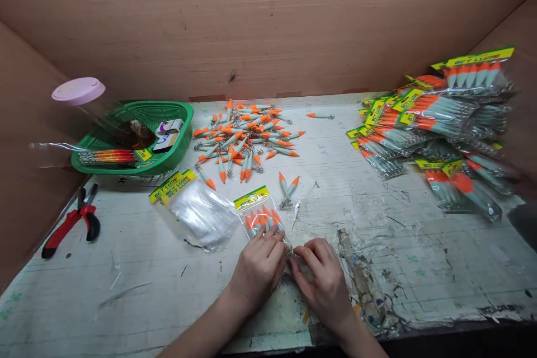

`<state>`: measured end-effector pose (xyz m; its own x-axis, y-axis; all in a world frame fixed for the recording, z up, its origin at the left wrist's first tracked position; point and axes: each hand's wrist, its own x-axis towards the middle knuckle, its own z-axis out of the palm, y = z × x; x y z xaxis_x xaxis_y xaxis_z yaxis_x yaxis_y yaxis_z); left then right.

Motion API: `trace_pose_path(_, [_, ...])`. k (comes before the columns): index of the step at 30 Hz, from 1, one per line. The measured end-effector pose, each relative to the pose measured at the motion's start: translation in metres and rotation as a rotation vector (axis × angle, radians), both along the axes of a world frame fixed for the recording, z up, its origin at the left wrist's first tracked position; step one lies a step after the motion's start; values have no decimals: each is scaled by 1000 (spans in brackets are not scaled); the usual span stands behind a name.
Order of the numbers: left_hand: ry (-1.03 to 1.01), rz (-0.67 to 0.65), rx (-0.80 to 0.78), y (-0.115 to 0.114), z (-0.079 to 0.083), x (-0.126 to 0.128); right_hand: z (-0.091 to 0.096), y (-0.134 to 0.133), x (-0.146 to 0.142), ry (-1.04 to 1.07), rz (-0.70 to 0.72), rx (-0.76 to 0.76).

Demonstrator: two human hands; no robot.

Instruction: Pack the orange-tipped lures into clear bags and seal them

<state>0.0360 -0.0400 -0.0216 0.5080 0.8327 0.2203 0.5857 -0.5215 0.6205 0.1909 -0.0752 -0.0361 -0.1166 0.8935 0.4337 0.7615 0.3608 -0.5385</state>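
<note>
Clear plastic bag (251,197), 1 pc, yellow hdr printed BCT LURE: flat on worktop (146,296), at 12 o'clk of the hands, hdr end away from person. Contents: several orange/pale-grn lures (265,216), side by side, orange tips twd hdr.

Left hand (260,263): fingers extended, slightly bent, laid over bag's lower half; gripping or only pressing, can't tell.

Right hand (321,271): fingers curled, thumb & forefinger tips close tog. at metal hooks (290,251), bag's 5 o'clk corner; pinching or only touching, can't tell.

Surroundings, clock centred on bag:
- 9 o'clk, just beside: flat bags (201,210), overlapping stack, same yellow hdrs.
- 1 o'clk, near: lure pair (288,187), hook ends tog., orange tips apart.
- 12 o'clk: loose lure pile (247,137), orange/pale, w/ hooks, lying in all directions.
- 1 o'clk, farther: single lure (319,116), apart from pile.
- 2 o'clk, well apart: filled packs (423,134), heaped, same hdrs.
- 10 o'clk: green basket (176,158), holding jar w/ pink lid (78,91), tilted, dark matter inside; small box (168,135), white/purple; pack of red-yellow lures (111,156), sticking out over rim.
- 9 o'clk, far: pliers (75,222), red/blk handles.
- Behind all: brown panel (293,28).
</note>
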Motion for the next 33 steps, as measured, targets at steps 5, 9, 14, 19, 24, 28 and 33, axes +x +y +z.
trace_pose_path(5, [-174, 138, -129, -2, 2, 7, 6, 4, 2, -191, 109, 177])
trace_pose_path(9, [-215, 121, -165, -4, -1, 7, 6, 4, 4, -126, 131, 165])
trace_pose_path(14, [-183, 78, -74, -9, -4, 0, 5, 3, 5, 31, 119, 77])
trace_pose_path(19, [-162, 47, -18, -11, -7, -1, 6, 6, 7, 88, 134, 1])
trace_pose_path(24, [-170, -4, 20, -9, -5, -3, 5, 7, 8, 111, 108, -37])
trace_pose_path(28, [-47, -60, 133, -9, -6, -4, 3, 8, 8, 47, 151, -33])
trace_pose_path(33, [86, 65, 209, -9, -11, -2, -1, 6, 9, 114, 170, -84])
